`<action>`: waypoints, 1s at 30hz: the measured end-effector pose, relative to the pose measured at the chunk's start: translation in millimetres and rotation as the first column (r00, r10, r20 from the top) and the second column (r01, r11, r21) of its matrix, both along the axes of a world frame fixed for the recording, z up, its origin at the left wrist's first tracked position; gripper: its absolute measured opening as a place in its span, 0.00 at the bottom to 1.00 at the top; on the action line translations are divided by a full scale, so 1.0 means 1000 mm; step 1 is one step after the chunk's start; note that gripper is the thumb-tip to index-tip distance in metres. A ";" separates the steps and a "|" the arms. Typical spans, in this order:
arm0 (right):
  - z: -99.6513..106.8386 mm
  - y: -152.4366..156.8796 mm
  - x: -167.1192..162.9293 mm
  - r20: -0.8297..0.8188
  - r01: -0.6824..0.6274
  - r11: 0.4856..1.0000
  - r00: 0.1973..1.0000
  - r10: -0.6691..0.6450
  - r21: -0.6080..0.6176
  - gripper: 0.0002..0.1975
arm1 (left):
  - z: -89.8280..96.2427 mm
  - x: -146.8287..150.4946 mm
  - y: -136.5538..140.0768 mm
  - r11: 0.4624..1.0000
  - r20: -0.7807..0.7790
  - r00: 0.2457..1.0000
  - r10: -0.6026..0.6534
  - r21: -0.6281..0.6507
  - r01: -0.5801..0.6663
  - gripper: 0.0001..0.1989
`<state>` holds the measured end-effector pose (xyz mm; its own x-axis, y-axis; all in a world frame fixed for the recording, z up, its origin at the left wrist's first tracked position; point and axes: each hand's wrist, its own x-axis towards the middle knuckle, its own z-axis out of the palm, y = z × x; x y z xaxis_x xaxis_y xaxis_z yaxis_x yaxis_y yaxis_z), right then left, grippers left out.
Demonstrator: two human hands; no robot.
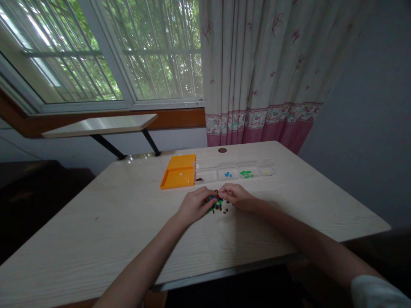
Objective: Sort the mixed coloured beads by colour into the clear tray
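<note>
A loose pile of small colored pieces [218, 207], brown, green, blue and yellow, lies on the table between my hands. My left hand [196, 204] rests at the pile's left side, its thumb and fingers apart around the edge of it. My right hand [236, 196] is at the right side of the pile with its fingers curled and pinched together; whatever is between the fingertips is too small to make out. Beyond the hands, a clear compartment tray [212, 175] holds brown, blue, green and yellow pieces in separate sections.
Left of the clear tray is an orange open case [177, 177] with a few tiny white pieces in it. The pale wooden table [105, 226] has a round cable hole [222, 150] at its far edge. A raised shelf [105, 124] stands at the back left, by the window and curtain [257, 77].
</note>
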<state>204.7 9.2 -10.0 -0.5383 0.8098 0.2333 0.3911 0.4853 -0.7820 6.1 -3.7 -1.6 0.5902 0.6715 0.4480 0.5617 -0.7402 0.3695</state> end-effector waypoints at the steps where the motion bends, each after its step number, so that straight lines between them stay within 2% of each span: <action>1: 0.000 0.000 0.000 -0.001 -0.001 1.000 1.000 0.001 0.002 0.10 | 0.000 0.000 0.000 1.000 0.005 1.000 -0.004 0.004 0.004 0.10; 5: 0.002 0.002 0.003 0.046 0.010 0.998 0.999 -0.013 0.060 0.12 | 0.001 0.000 0.001 1.000 0.046 0.999 -0.005 0.019 0.004 0.10; 9: 0.004 0.008 0.018 0.193 -0.006 0.972 0.980 -0.041 0.235 0.09 | 0.003 -0.003 0.003 0.999 0.139 0.990 0.038 0.018 -0.041 0.09; 11: 0.005 0.011 0.027 0.269 -0.039 0.957 0.962 -0.041 0.286 0.08 | 0.003 -0.004 0.003 0.996 0.189 0.979 0.074 0.030 -0.082 0.09; 15: 0.006 0.011 0.037 0.389 -0.098 0.964 0.921 -0.006 0.246 0.10 | 0.005 -0.005 0.002 0.984 0.271 0.952 0.143 0.063 -0.166 0.08; 18: 0.007 0.009 0.035 0.423 -0.111 0.970 0.906 0.009 0.218 0.10 | 0.005 -0.005 0.002 0.981 0.276 0.949 0.153 0.072 -0.179 0.08; 30: 0.005 0.008 0.031 0.367 -0.194 0.962 0.923 0.113 0.191 0.12 | 0.011 -0.005 -0.001 0.980 0.245 0.955 0.168 0.063 -0.189 0.09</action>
<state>236.1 17.5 -4.6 -0.7311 0.6609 0.1694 0.5267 0.7046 -0.4756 0.7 -4.5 9.9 0.3340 0.7096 0.6204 0.5917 -0.6702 0.4480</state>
